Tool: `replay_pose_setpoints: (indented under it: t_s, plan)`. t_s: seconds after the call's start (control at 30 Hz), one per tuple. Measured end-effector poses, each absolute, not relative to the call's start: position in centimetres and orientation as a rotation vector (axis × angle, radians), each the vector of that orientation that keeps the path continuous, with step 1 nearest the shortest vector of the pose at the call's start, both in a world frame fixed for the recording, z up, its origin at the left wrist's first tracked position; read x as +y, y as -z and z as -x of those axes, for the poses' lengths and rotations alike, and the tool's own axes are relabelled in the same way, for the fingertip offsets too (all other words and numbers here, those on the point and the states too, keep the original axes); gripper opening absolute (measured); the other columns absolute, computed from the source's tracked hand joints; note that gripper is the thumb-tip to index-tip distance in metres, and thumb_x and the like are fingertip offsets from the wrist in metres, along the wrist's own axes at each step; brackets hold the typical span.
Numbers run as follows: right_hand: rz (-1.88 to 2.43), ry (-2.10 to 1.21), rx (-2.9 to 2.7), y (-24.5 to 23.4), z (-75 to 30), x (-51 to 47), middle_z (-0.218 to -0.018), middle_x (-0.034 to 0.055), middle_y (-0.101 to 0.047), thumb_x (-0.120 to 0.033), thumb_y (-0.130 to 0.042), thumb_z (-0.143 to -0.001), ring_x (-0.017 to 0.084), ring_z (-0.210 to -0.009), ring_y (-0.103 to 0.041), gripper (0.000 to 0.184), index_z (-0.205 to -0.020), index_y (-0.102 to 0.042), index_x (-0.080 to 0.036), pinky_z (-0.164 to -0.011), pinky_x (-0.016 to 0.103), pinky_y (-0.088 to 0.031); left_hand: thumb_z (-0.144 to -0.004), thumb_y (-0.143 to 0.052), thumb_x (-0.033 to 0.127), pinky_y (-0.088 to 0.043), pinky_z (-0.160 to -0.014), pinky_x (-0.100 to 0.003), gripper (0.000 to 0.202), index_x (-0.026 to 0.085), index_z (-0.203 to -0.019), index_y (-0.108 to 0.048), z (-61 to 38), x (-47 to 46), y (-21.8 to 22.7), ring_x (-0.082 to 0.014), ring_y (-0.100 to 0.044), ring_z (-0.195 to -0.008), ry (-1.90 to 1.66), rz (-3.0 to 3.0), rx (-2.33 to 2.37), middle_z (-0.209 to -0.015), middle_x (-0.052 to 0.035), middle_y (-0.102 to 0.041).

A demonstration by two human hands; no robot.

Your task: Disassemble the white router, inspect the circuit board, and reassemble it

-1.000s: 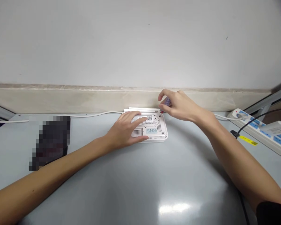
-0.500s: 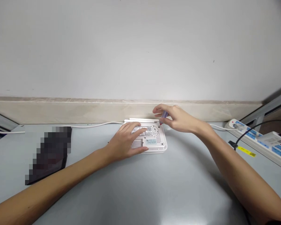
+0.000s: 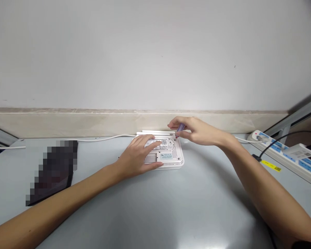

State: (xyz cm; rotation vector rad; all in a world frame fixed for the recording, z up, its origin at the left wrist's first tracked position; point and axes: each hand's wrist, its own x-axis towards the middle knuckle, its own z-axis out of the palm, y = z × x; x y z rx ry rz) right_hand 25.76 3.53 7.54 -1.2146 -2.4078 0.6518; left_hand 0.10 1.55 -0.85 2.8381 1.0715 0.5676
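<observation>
A white router (image 3: 180,152) with antennas folded along its far side lies underside up, its labels and vent holes showing. Across its left part my left hand (image 3: 138,154) is spread, fingers apart and resting on the surface. At the far right corner, my right hand (image 3: 197,130) pinches a screwdriver (image 3: 180,128) with a translucent purplish handle and a red part near its lower end. The screwdriver stands tilted, its tip down at a corner hole of the router; the exact contact is too small to make out.
A white power strip (image 3: 272,147) with blue sockets, a plugged-in white adapter (image 3: 300,152) and a black cable with a yellow tag (image 3: 271,166) is at right. A dark, pixelated object (image 3: 54,173) lies left. A white cable (image 3: 103,139) runs along the wall (image 3: 155,62).
The view has shifted very slightly. Both hands keep their places on the router, and the right fingers have moved only a little around the screwdriver.
</observation>
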Motion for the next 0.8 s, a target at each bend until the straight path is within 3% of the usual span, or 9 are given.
replay_pose_setpoints:
  t_s: [0.1,0.2,0.33,0.47,0.63,0.8]
  plan:
    - [1.182,-0.715,-2.408,-7.74,-25.67,3.49,-0.090,0.0042,-0.068,-0.018,-0.049,-0.090,0.016,-0.078,-0.061,0.012,-0.099,-0.056,-0.020,-0.066,0.026,-0.043,-0.085,-0.053,0.058,-0.040,-0.101,-0.049,0.059,0.024,-0.133,-0.051,-0.10,1.60,0.86,-0.0307,-0.045,-0.124,-0.568,-2.840,1.072,-0.134,-0.0137,-0.047]
    - [1.226,-0.562,-2.419,-7.61,-25.43,3.55,-0.076,0.0008,-0.066,-0.020,-0.050,-0.089,0.014,-0.067,-0.058,0.006,-0.090,-0.056,-0.020,-0.061,0.025,-0.039,-0.085,-0.054,0.057,-0.040,-0.101,-0.049,0.058,0.024,-0.133,-0.050,-0.06,1.61,0.91,-0.0309,-0.045,-0.124,-0.570,-2.841,1.076,-0.134,-0.0134,-0.048]
    - [1.330,-0.477,-2.408,-7.31,-25.30,3.56,-0.068,-0.0006,-0.065,-0.020,-0.046,-0.090,0.012,-0.056,-0.054,0.009,-0.092,-0.055,-0.020,-0.056,0.025,-0.036,-0.085,-0.054,0.057,-0.040,-0.101,-0.049,0.058,0.024,-0.132,-0.051,-0.05,1.59,0.94,-0.0307,-0.045,-0.123,-0.577,-2.844,1.073,-0.133,-0.0134,-0.048]
    - [1.376,-0.421,-2.395,-7.24,-25.46,3.57,-0.073,0.0023,-0.066,-0.019,-0.048,-0.088,0.015,-0.063,-0.057,0.008,-0.087,-0.056,-0.019,-0.059,0.026,-0.037,-0.085,-0.054,0.057,-0.041,-0.101,-0.049,0.057,0.024,-0.132,-0.051,-0.12,1.58,0.91,-0.0306,-0.046,-0.123,-0.573,-2.841,1.078,-0.133,-0.0134,-0.048]
    - [1.210,-0.618,-2.435,-7.55,-25.93,3.61,-0.099,0.0069,-0.067,-0.014,-0.049,-0.086,0.018,-0.085,-0.061,0.020,-0.103,-0.057,-0.019,-0.068,0.027,-0.042,-0.085,-0.055,0.057,-0.041,-0.100,-0.049,0.058,0.024,-0.132,-0.052,-0.15,1.61,0.92,-0.0306,-0.045,-0.123,-0.576,-2.845,1.079,-0.134,-0.0133,-0.048]
    - [1.260,-0.552,-2.436,-7.62,-25.85,3.60,-0.076,0.0018,-0.067,-0.018,-0.051,-0.087,0.015,-0.067,-0.058,0.007,-0.091,-0.057,-0.019,-0.059,0.025,-0.037,-0.085,-0.055,0.056,-0.041,-0.100,-0.050,0.057,0.024,-0.132,-0.052,-0.15,1.62,0.93,-0.0314,-0.047,-0.122,-0.587,-2.840,1.089,-0.133,-0.0131,-0.049]
